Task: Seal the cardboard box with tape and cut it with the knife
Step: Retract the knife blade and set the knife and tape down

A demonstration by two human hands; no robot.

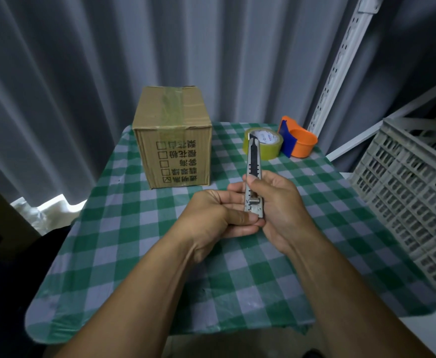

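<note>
A utility knife [253, 177] was gripped by both hands, left [219, 218] and right [280, 210]. A taped cardboard box [174, 138] was seen behind on the desk [134, 254].

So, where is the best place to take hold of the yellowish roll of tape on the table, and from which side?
Grip the yellowish roll of clear tape across its outer band, coming from above and its near left. It rests tilted against the orange and blue tape dispenser, which blocks the right side, while the checked tablecloth to its left is bare.
</note>
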